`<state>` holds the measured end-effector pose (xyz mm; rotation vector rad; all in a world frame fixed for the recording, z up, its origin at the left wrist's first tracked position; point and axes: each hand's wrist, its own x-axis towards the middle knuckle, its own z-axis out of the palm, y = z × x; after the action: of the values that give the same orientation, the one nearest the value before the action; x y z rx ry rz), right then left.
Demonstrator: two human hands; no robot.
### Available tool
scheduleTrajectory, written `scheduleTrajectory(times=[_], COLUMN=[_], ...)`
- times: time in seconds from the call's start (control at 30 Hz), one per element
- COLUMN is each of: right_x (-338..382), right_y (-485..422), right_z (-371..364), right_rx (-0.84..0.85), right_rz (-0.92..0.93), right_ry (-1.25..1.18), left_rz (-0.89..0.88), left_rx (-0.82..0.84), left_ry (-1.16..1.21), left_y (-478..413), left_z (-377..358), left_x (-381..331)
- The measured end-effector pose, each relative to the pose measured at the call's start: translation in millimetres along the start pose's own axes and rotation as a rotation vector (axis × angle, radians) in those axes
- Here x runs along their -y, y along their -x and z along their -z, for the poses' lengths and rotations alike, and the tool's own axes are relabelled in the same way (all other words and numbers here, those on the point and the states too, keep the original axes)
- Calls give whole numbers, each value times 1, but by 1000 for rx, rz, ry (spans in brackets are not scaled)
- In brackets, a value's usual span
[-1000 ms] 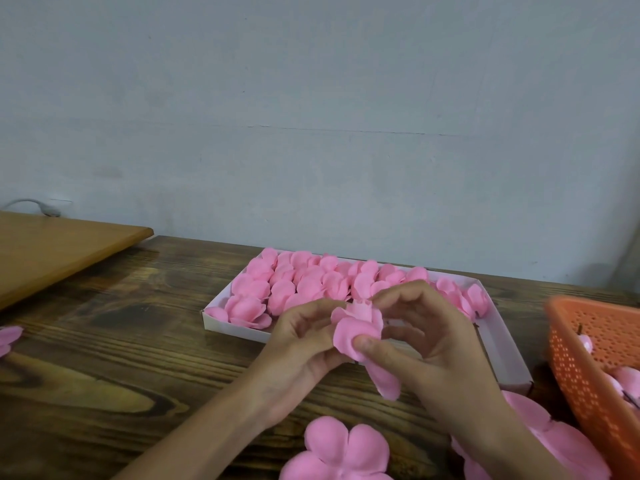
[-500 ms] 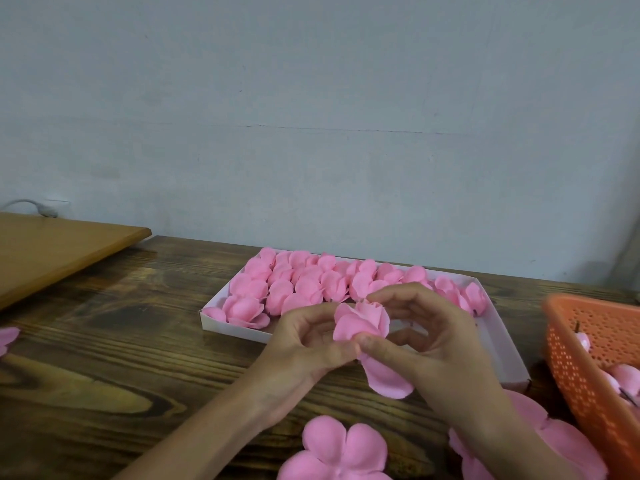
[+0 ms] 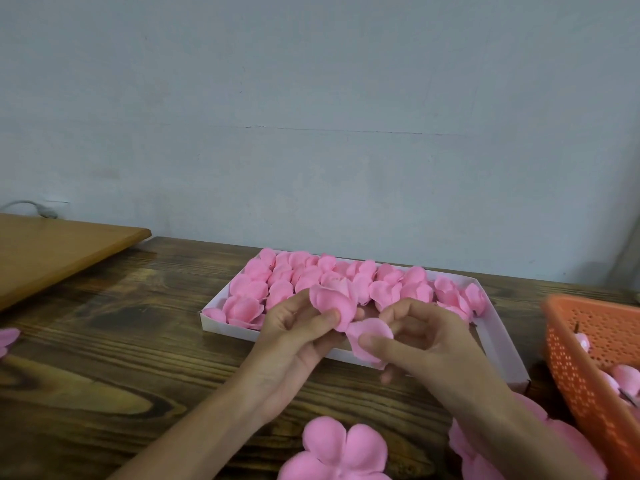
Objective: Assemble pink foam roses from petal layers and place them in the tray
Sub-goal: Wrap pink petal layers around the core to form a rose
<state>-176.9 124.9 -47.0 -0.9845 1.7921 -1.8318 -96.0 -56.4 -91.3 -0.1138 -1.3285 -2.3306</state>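
1. Btm centre: petal layer (image 3: 332, 455), lower lobes cut by btm edge.
2. Btm right: petal pile (image 3: 571, 455), partly under right forearm, rest cut by btm edge.
3. Right edge: basket (image 3: 588, 368) cut off; contents mostly behind its wall.
4. Centre: tray (image 3: 221, 327), mid front wall behind left hand (image 3: 294, 341) & right hand (image 3: 429, 344).
5. Centre: rose (image 3: 332, 303), base hidden by fingers.
6. Left edge: loose petal (image 3: 7, 339), cut off.

The dark wooden table (image 3: 104, 341) is carrying a white tray (image 3: 228, 328) at its middle. An orange basket (image 3: 581, 375) is sitting at the right. A flat petal layer (image 3: 332, 452) is lying in front, a second layer (image 3: 485, 459) right of it, a pink petal (image 3: 7, 339) far left, and a lighter board (image 3: 52, 251) behind that.
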Motion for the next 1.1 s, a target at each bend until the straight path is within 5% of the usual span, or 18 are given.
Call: scheduleTrajectory(times=[0.4, 1.1], right_x=[0, -8], right_y=[6, 5], right_z=[-14, -18], right_rx=[-129, -146], right_rz=[256, 277], right_ry=[72, 37], left_rz=[24, -11], left_rx=[-40, -64], left_ry=[3, -62], left_y=[0, 2], left_z=[3, -3], left_x=[4, 0])
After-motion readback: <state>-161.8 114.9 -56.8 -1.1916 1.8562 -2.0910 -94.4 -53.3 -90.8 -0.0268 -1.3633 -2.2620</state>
